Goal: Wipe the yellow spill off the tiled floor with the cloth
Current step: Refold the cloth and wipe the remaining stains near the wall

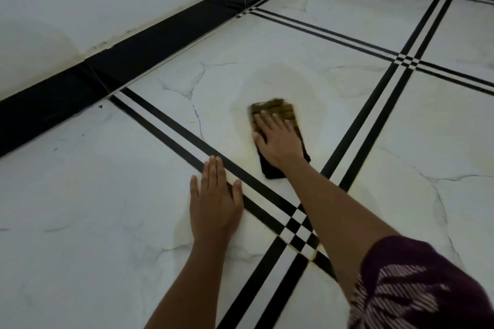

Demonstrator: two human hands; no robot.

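A faint yellow spill (pixel 283 80) smears across the white marble-look floor tile (pixel 347 43), reaching from beyond the cloth down toward the checkered tile joint. A dark folded cloth (pixel 275 109), stained yellow at its far end, lies flat on the smear. My right hand (pixel 278 139) presses flat on top of the cloth, fingers spread over it. My left hand (pixel 215 200) rests palm down on the floor to the left, fingers together, holding nothing, its fingertips touching a black stripe.
Double black stripes (pixel 171 120) cross the floor and meet in a checkered joint (pixel 299 227) with yellow residue near it. A black skirting (pixel 149 43) runs along the white wall at the upper left. My patterned purple sleeve (pixel 417 286) fills the lower right.
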